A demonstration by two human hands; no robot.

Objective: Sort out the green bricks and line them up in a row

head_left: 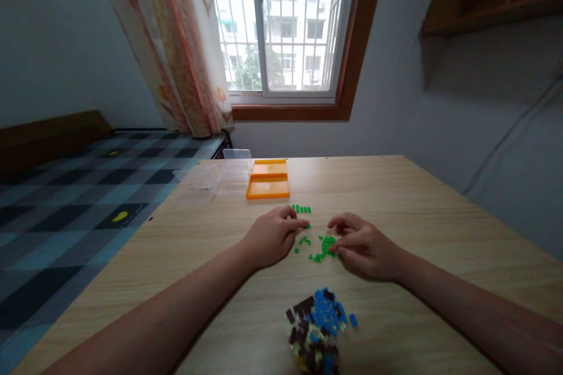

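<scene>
My left hand (275,234) rests on the table with its index finger stretched out. That fingertip touches a small green brick (309,226). Just beyond it lies a short row of green bricks (302,210), and a few loose green pieces (304,241) are scattered nearer to me. Opposite, my right hand (367,248) has its fingers spread apart, with the index finger at the edge of a small pile of green bricks (328,245). I see nothing held in either hand, though pieces this tiny could be hidden under the right fingertips.
Closer to me is a heap of blue, dark brown and pale bricks (323,316). An orange tray (267,195) and clear plastic boxes (197,186) stand toward the table's far left. A bed (88,187) borders the table (417,217) on the left.
</scene>
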